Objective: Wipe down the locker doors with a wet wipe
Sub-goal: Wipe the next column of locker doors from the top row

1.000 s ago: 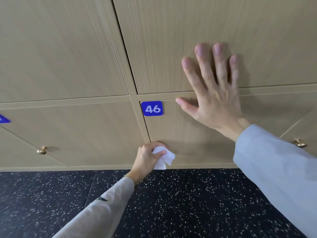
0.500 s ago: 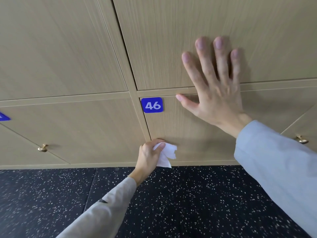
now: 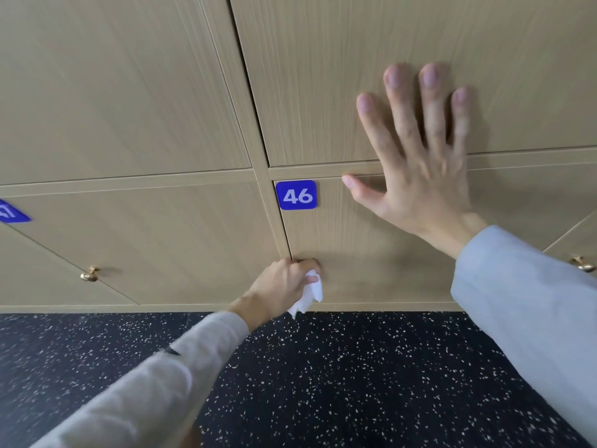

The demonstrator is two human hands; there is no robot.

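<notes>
Black flooring (image 3: 371,383) flecked with pale specks runs along the bottom of the view, and above it rises a bank of light wood-grain lockers. 4 locker doors show most plainly: 2 in the upper row and 2 in the lower row, split by narrow frame strips, with a sliver of a 5th at the far right edge. The lower-right door (image 3: 371,247) carries 1 blue number plate (image 3: 296,194) reading 46 in its upper-left corner. A 2nd blue plate (image 3: 11,213) sits cut off at the left edge on the lower-left door (image 3: 155,234), its digits not readable. 2 small brass knobs show: 1 on the lower-left door (image 3: 89,274) and 1 at the far right (image 3: 583,264).

The left hand (image 3: 284,284), reaching out of a pale beige sleeve (image 3: 145,383), is curled around 1 white wet wipe (image 3: 310,294), with the thumb pinning it against the fingers. The wipe is bunched up and its loose end hangs down toward the floor line. The knuckles sit against the lower-left part of door 46, just beside its left edge and well below the number plate.

The right hand (image 3: 420,163), from a light blue sleeve (image 3: 523,302), lies flat on the lockers with all 5 fingers spread wide and straight. Its 4 fingertips rest on the upper-right door (image 3: 323,76), the palm spans the frame strip between the rows, and the thumb points left toward plate 46 without touching it.
</notes>
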